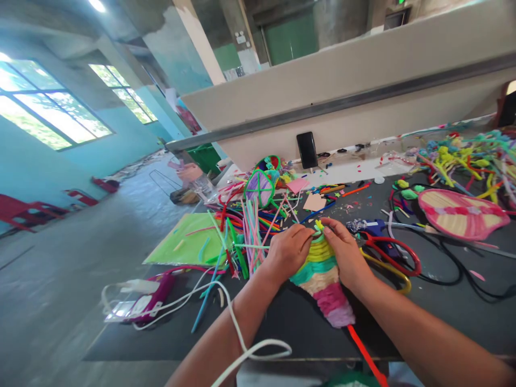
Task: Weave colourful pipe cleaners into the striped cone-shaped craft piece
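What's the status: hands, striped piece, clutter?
Left hand, right hand: both gripping striped piece near its yellow end. White cable across left forearm. Red looped handle beside right hand.

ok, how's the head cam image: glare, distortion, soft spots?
Head view: panes of the large window blow out to near white, and the ceiling lamp glares; head view: wall edges lean and stretch; head view: red furniture at left looks smeared, while the left hand, right hand and striped piece read fairly clearly.

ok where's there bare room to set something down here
Dark tabletop shows between the right forearm and black cable, and between the purple device and front table edge. Crowded around the bundled pipe cleaners and far-right heap.
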Tool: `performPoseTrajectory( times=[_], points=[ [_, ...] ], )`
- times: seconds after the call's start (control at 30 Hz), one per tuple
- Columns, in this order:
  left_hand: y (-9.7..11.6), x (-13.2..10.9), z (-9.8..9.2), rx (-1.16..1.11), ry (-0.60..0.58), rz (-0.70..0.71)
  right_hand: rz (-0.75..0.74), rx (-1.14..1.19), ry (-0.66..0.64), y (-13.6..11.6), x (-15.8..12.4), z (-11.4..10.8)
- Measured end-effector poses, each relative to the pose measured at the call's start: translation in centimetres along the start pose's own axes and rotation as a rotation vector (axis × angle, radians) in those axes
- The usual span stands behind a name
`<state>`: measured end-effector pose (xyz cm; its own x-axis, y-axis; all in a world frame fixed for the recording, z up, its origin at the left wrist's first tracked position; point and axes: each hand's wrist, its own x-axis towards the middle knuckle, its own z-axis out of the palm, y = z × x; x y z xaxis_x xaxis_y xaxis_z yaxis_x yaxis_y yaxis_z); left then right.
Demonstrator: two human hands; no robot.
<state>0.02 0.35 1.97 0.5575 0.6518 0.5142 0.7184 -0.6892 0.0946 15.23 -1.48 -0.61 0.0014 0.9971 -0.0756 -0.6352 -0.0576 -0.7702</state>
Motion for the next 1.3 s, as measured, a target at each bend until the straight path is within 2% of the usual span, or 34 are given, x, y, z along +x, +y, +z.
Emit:
performPoseTrajectory(
  times=[0.23, 0.3, 0.37, 0.43, 0.47, 0.53, 0.6, 0.63, 0.7, 0.77, 0.83, 0.9, 1.0, 1.17, 1.3],
  points=[
    [1.1, 0.8, 0.6, -0.288, 0.281, -0.140, -0.061, -0.117, -0.101, 1.2, -0.1, -0.1],
    [1.7, 1.0, 0.9, -0.316, 0.290, -0.136, -0.064, -0.157, -0.126, 1.5, -0.1, -0.1],
    [2.2, 0.9, 0.9, -0.319, 0.226, -0.080, -0.063, -0.150, -0.129, 1.6, -0.1, -0.2],
    [2.4, 0.7, 0.4, -0.285, 0.194, -0.033, -0.065, -0.090, -0.096, 1.4, 0.1, -0.3],
    [2.3, 0.6, -0.1, -0.257, 0.224, -0.035, -0.054, -0.049, -0.067, 1.2, 0.2, -0.3],
    [1.4, 0.1, -1.6, -0.189, 0.379, -0.130, -0.015, 0.039, 0.005, 0.5, 0.5, -0.5],
    [-0.2, -0.6, -3.1, -0.171, 0.544, -0.293, 0.009, 0.118, 0.074, -0.3, 1.0, -0.6],
    [-1.3, -0.9, -3.6, -0.190, 0.545, -0.369, 0.006, 0.157, 0.099, -0.7, 1.2, -0.7],
    [-3.3, -1.5, -4.0, -0.245, 0.372, -0.509, -0.018, 0.223, 0.138, -1.3, 1.7, -0.9],
    [-4.7, -1.7, -3.6, -0.393, 0.197, -0.698, -0.047, 0.269, 0.160, -1.7, 2.0, -1.0],
    [-5.0, -1.7, -2.5, -0.648, 0.133, -0.854, -0.070, 0.286, 0.169, -1.7, 2.0, -1.1],
    [-4.2, -1.3, -1.2, -0.907, 0.188, -0.932, -0.078, 0.280, 0.166, -1.6, 2.0, -1.0],
    [-2.0, -0.6, 0.5, -1.204, 0.354, -0.925, -0.084, 0.259, 0.160, -1.3, 1.9, -0.9],
    [0.8, -0.3, 2.8, -1.382, 0.569, -0.917, -0.115, 0.260, 0.185, -0.9, 2.2, -1.1],
    [1.4, -0.1, 4.5, -1.472, 0.581, -0.901, -0.133, 0.277, 0.193, -0.1, 2.6, -1.2]
  ],
)
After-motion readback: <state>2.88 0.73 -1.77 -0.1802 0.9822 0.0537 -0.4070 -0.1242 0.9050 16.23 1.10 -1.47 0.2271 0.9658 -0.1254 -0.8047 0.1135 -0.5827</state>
